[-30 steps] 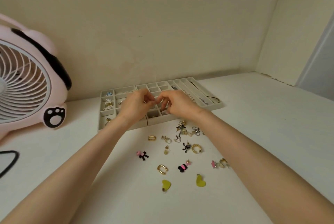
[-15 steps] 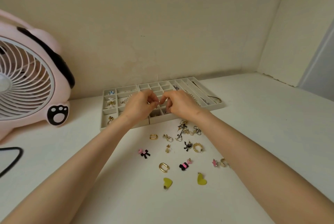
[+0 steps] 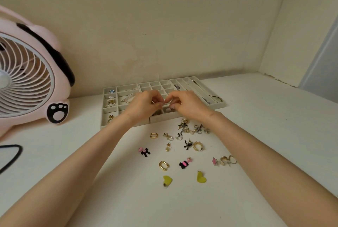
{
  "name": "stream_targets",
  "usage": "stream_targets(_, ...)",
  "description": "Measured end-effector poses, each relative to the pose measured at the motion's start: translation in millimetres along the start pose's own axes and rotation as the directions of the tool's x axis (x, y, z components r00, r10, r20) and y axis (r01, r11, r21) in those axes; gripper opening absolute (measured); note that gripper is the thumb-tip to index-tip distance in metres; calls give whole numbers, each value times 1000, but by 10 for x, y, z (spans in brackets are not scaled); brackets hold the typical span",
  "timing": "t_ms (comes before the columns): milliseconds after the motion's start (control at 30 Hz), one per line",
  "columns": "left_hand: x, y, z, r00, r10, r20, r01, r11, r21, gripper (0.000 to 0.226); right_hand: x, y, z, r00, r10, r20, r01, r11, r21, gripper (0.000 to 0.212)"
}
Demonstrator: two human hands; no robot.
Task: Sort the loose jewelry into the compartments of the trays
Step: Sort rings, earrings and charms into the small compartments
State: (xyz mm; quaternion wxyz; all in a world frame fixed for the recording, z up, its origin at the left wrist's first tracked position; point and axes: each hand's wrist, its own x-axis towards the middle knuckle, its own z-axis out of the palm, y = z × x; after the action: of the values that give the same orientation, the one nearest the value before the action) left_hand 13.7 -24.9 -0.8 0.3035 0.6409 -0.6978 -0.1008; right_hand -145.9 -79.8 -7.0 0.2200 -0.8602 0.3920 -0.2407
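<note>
Grey compartment trays [image 3: 217,105] lie side by side against the wall, some cells holding jewelry such as a pearl piece [image 3: 128,98]. My left hand [image 3: 144,105] and my right hand [image 3: 186,105] meet fingertip to fingertip above the middle tray's front cells, fingers curled, pinching a small thin piece [image 3: 153,101] between them; what it is cannot be told. Loose jewelry lies on the white table in front: gold oval hoops [image 3: 164,165], pink-and-black bows [image 3: 144,151], two yellow-green hearts [image 3: 201,177], a tangled cluster [image 3: 192,129] and rings [image 3: 225,160].
A pink paw-print desk fan [image 3: 31,80] stands at the left, with a black cable [image 3: 12,155] on the table below it. The cream wall runs just behind the trays. A grey door edge [image 3: 321,65] is at the right.
Both hands stay together over the middle tray, shifting only slightly. The view has drifted a little, so the fan shows more at the left.
</note>
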Motion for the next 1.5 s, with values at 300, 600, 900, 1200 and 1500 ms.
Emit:
stream_targets(300, -18, 43, 5, 999, 45, 8, -45, 998, 48, 5, -43, -14, 4, 991, -35, 127, 48, 994, -102, 36)
stream_targets(600, -8, -15, 17, 1000, 6, -30, -5, 1000, 14, 9, -92, 35, -138, 1000, -23, -18, 23, 999, 34, 36)
stream_targets(900, -103, 133, 102, 993, 114, 31, -112, 991, -80, 6, -421, 372, -558, 991, 95, -94, -84, 989, 120, 24)
stream_targets(1200, -123, 194, 209, 973, 203, 113, -194, 977, -89, 6, -801, 645, -785, 959, 276, 68, -277, 961, 1, 13)
stream_targets(1500, -63, 77, 133, 994, 106, -34, -107, 993, -42, 9, -811, 676, -657, 946, 301, 121, -300, 954, -23, 17)
